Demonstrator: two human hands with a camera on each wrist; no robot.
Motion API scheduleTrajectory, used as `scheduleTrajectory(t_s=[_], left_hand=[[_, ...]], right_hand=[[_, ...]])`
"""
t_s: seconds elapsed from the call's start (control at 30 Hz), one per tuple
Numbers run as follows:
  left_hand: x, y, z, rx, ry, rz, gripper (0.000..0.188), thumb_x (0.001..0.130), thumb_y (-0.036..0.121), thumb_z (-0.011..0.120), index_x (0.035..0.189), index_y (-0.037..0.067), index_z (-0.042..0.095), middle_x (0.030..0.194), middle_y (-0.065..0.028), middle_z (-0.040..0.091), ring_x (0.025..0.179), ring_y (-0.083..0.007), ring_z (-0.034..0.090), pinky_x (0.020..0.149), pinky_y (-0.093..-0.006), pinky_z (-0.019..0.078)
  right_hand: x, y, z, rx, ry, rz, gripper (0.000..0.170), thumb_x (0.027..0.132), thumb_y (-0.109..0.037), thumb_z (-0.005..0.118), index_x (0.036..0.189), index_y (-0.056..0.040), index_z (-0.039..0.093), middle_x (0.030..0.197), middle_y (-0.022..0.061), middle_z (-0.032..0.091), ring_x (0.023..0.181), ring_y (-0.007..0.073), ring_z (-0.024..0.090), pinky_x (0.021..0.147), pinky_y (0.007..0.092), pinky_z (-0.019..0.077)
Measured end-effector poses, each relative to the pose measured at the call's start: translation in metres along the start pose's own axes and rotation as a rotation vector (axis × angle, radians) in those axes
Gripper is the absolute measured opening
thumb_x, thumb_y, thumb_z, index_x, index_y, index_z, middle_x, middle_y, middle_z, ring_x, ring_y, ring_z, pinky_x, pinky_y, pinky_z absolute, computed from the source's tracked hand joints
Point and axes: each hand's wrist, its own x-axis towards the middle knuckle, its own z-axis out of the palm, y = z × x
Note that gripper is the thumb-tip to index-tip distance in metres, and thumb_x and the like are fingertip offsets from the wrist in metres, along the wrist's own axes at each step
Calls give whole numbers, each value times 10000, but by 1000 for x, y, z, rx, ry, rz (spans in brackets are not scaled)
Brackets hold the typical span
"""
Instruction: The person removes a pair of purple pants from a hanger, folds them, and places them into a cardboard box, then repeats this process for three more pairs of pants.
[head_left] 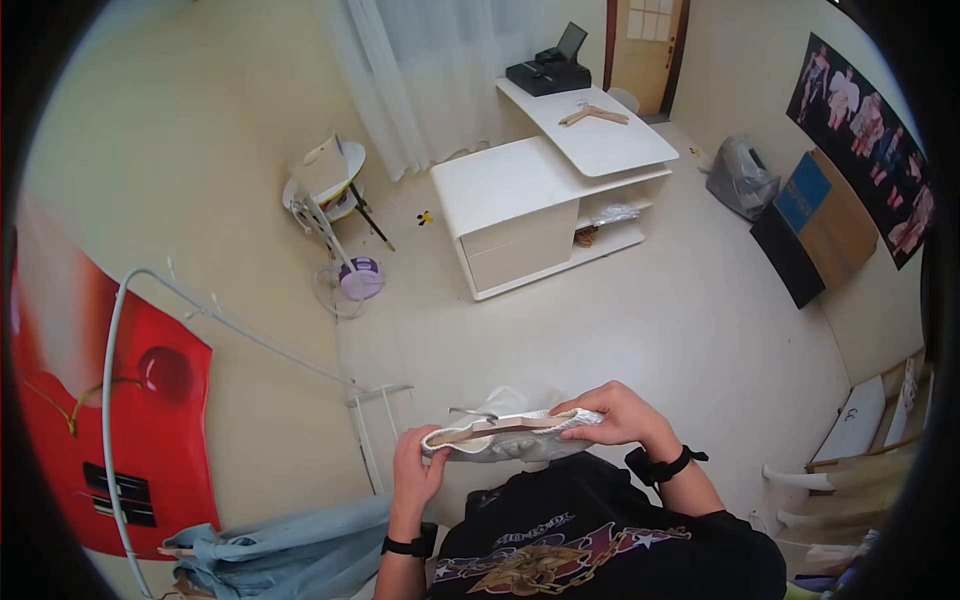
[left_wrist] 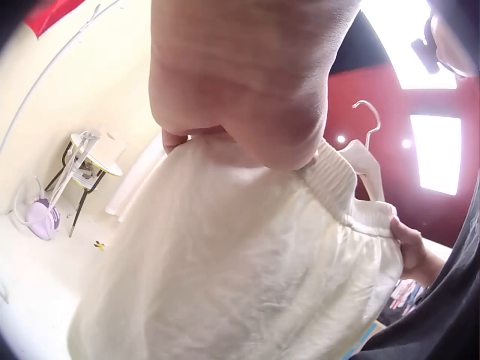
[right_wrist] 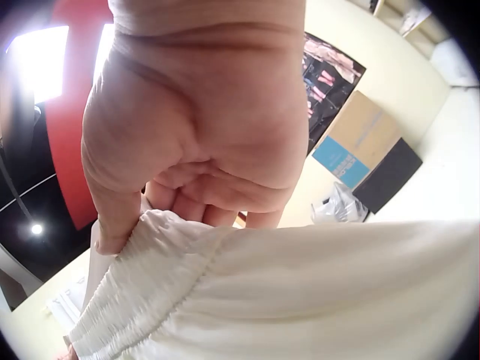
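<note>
Both hands hold a white garment with a gathered elastic waistband (head_left: 520, 450) in front of the chest. The left hand (head_left: 417, 468) pinches one end of the waistband, and the right hand (head_left: 620, 415) grips the other end between thumb and fingers. Inside the waist opening lies a wooden hanger (head_left: 515, 426), its metal hook standing out. In the left wrist view the garment's pale cloth (left_wrist: 225, 255) hangs below the left hand (left_wrist: 240, 82). The right wrist view has the right hand (right_wrist: 199, 120) with its thumb on the gathered band (right_wrist: 142, 277).
A white counter (head_left: 520, 190) ahead bears another hanger (head_left: 595, 116) and a black machine (head_left: 548, 76). To the left are a metal rack (head_left: 250, 335) with blue clothing (head_left: 300, 550) and a purple steamer (head_left: 361, 278). Cardboard (head_left: 835, 225) leans at the right wall.
</note>
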Motion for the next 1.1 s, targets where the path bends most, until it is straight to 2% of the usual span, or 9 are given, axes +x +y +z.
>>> scheduleTrajectory(t_s=[0.07,0.1,0.23,0.33,0.5,0.83,1.0,1.07,1.1], left_hand=[[11,17,22,-33,-126,-89,317,953,182,774,1228,43,701,1031,-163,720,1017,-395,678,899,-466,539],[18,35,40,11,-56,-33,188,971,150,739,1124,42,717,933,-163,704,897,-381,694,796,-449,549],[41,82,99,-43,-204,3,149,994,72,665,1127,39,723,916,-169,691,823,-362,695,740,-413,547],[64,106,140,-100,-315,-44,172,996,48,652,1150,26,724,915,-165,695,825,-344,700,747,-405,547],[134,128,182,-123,-522,79,205,1040,103,621,1173,27,758,991,-146,754,889,-304,735,805,-380,577],[231,145,316,-269,-871,237,246,1042,190,647,1232,82,760,1022,-166,786,897,-352,761,798,-409,597],[303,136,373,-312,-964,256,255,1048,201,645,1247,84,752,971,-180,773,858,-356,759,764,-413,592],[331,132,396,-362,-982,41,256,1052,197,639,1248,74,749,964,-176,773,852,-352,757,760,-403,587],[344,136,403,-410,-938,76,254,1051,190,638,1245,70,749,957,-174,773,844,-350,755,759,-398,586]], right_hand=[[-9,20,-35,0,-46,80,387,905,-306,873,1219,-88,814,1003,136,825,841,284,800,810,332,612],[-13,37,-46,-48,-20,118,397,922,-337,852,1225,-85,806,1011,131,820,901,294,793,825,342,612],[-14,68,-78,-66,105,40,412,951,-389,809,1215,-73,790,1010,108,790,1024,305,745,853,373,599],[-37,100,-110,-161,102,68,371,931,-361,825,1143,-58,791,984,95,767,1004,305,712,848,392,585],[-132,137,-154,-29,376,132,231,884,-243,860,944,-28,799,1000,109,779,963,311,719,868,409,565],[-225,148,-190,174,729,428,196,865,-38,871,1050,-9,815,1044,102,803,958,215,741,864,349,585],[-213,171,-242,202,791,428,240,900,-161,875,1068,0,817,1025,111,813,938,205,750,857,353,591],[-201,173,-272,305,823,476,279,918,-211,872,1074,13,815,1025,118,814,939,213,758,864,362,597],[-184,171,-287,318,968,431,326,930,-260,865,1078,25,810,1020,121,810,947,230,765,875,383,604]])
